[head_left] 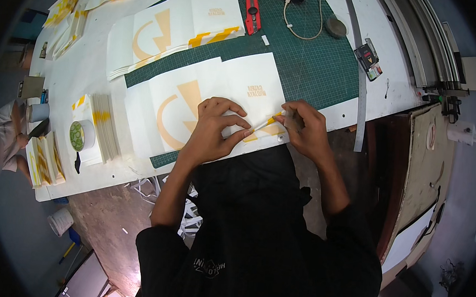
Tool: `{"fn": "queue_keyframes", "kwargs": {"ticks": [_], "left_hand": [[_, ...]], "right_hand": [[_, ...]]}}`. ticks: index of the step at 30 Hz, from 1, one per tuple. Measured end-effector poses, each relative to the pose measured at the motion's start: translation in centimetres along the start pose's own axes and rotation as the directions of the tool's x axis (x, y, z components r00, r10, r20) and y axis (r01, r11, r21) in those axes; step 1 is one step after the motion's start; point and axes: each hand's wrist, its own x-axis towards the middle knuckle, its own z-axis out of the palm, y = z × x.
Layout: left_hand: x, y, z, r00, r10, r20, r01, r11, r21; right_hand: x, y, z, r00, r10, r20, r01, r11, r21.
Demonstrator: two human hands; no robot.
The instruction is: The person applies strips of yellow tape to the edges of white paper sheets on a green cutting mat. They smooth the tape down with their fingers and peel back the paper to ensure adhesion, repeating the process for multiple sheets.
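At the near edge of the green cutting mat (308, 71), the left hand (213, 129) presses flat to steady the white printed sheet (208, 95); the right hand (303, 128) pinches a thin yellow tool (269, 120) against its folded edge; a red utility knife (251, 13) lies beyond on the tabletop (79, 79).

The scene is evenly and brightly lit from above; soft shadows are cast, and edges are bent and darkened.
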Motion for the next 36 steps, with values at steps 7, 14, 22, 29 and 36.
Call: {"fn": "queue_keyframes", "kwargs": {"ticks": [7,14,22,29,36], "left_hand": [[0.0,0.0,0.2,1.0,0.015,-0.001,-0.015,0.999,0.04],[-0.1,-0.2,0.7,1.0,0.011,0.01,-0.011,0.998,0.066],[-0.2,0.0,0.7,1.0,-0.008,0.026,0.006,0.996,0.085],[-0.2,0.1,0.8,1.0,-0.005,0.025,0.003,0.994,0.111],[-0.1,0.1,0.8,1.0,-0.001,0.024,-0.002,0.993,0.119]], "right_hand": [[0.0,-0.4,-0.3,0.997,0.062,0.052,-0.061,0.998,-0.018],[0.0,-0.7,-0.3,0.995,0.082,0.049,-0.081,0.997,-0.011],[-0.1,-0.7,-0.4,0.996,0.068,0.051,-0.068,0.998,0.007],[-0.4,-0.5,-0.8,0.997,0.044,0.063,-0.045,0.999,0.018],[-0.1,-1.0,-2.7,0.988,0.04,0.151,-0.059,0.991,0.123]]}}
